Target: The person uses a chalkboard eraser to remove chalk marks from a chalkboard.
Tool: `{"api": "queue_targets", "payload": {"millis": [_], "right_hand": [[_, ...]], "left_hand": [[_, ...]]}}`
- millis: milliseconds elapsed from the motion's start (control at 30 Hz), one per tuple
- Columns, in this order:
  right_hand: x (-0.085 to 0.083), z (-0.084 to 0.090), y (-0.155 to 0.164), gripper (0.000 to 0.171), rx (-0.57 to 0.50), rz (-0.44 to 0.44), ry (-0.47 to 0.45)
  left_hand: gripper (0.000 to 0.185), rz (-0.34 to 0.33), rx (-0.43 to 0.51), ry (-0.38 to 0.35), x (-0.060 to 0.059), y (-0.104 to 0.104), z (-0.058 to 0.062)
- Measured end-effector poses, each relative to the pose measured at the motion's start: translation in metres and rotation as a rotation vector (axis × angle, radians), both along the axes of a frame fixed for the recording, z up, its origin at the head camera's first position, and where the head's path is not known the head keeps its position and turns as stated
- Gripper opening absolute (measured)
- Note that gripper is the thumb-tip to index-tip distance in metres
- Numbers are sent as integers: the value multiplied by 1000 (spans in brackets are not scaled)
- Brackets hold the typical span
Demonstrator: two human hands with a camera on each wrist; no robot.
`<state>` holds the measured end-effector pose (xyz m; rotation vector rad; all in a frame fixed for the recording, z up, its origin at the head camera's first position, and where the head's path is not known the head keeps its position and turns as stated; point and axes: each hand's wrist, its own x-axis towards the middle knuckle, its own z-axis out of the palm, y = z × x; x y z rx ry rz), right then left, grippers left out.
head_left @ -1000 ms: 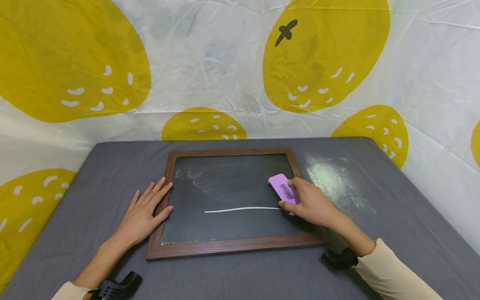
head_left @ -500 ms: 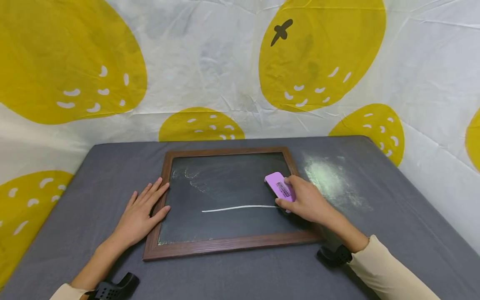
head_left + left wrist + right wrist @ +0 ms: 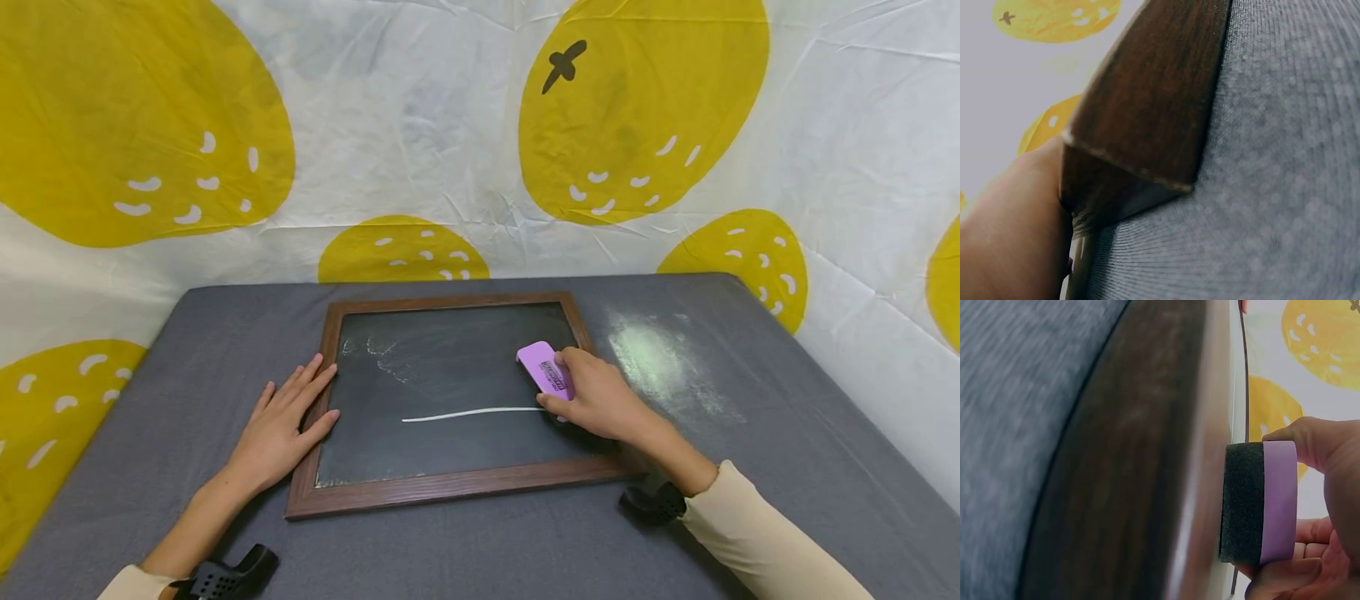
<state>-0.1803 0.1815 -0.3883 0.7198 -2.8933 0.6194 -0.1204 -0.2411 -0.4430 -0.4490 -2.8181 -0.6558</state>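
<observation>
A framed chalkboard [image 3: 450, 358] lies on the table, with a white chalk line [image 3: 465, 413] across it and faint smudges at its upper left. My right hand [image 3: 603, 396] grips a purple board eraser [image 3: 546, 369] between thumb and fingers, over the right end of the line. In the right wrist view, the eraser's dark felt side [image 3: 1244, 503] faces the board, close to its brown frame [image 3: 1135, 450]; whether it touches is hard to tell. My left hand [image 3: 281, 429] rests with spread, straight fingers on the board's left frame edge; the left wrist view shows the frame corner [image 3: 1141, 106] beside it.
Grey cloth [image 3: 480, 550] covers the table. Pale chalk dust [image 3: 652, 354] marks the cloth right of the board. Behind the table hangs a white sheet [image 3: 420, 108] with yellow shapes. Each wrist wears a black camera mount.
My right hand has slid the eraser a little leftward over the board, and the visible chalk line now ends slightly farther left. The left hand stays on the frame.
</observation>
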Motion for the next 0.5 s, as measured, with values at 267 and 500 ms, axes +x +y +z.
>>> {"api": "queue_targets", "payload": {"millis": [267,500], "right_hand": [[1,0,-16,50,3,7,9],[5,1,-32,48,4,22,1]], "left_hand": [[65,6,1,-3,1,-1,1],[65,3,5,8,0,1,-3]]}}
